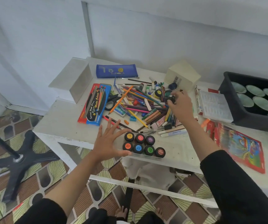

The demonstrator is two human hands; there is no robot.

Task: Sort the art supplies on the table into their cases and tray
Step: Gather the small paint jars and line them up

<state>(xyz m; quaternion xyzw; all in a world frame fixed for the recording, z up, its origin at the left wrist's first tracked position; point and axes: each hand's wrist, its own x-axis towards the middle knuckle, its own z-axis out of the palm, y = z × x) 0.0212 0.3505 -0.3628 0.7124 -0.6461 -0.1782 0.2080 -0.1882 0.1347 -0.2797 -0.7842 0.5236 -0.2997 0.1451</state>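
Table, white and scuffed [62,125], set against the far wall. Black plastic tub [227,94] at far right. Loose heap of coloured pencils, crayons and brushes [146,105] at centre; blue zip pencil case [116,71] beyond it, far left. Clear plastic tray [146,157] at near edge, holding seven black paint pots with coloured lids [138,148]. Left hand [109,143] just left of the tray, fingers spread straight, holding nothing. Right hand [181,107] over the heap's right side, fingertips curled around a small black paint pot [170,99].

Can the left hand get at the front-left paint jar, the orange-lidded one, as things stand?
Probably yes. The left hand hangs open right beside the orange-lidded jar, nothing lies between them, and the right hand grips a black jar back in the pile.
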